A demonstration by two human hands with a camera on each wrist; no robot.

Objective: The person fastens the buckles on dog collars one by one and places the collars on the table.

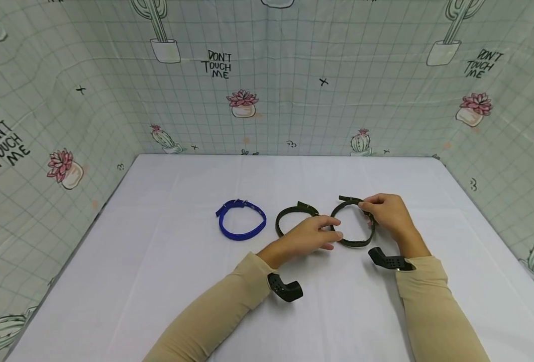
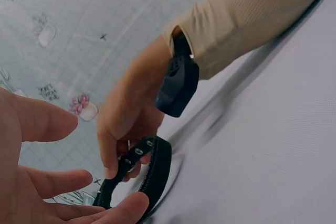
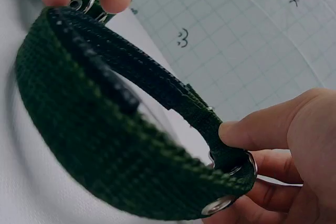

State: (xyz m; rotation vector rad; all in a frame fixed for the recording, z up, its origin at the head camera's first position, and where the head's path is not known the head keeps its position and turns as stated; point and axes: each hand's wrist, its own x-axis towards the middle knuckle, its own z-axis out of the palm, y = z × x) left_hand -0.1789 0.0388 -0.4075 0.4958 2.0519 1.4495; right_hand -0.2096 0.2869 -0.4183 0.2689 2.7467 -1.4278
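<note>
Three buckled collars lie in a row on a white table. My right hand pinches the right side of the rightmost collar, a dark green webbing loop with metal eyelets. In the right wrist view the thumb and fingers close on this green collar near a metal ring. My left hand reaches across with loosely extended fingers, its fingertips at the left side of the same loop. A second dark green collar sits partly hidden behind the left hand. Farther left is a blue collar, untouched.
The white table is walled on its back and sides by a gridded cloth printed with cacti and lettering. Black wrist devices sit on both arms, one below the left hand and one below the right.
</note>
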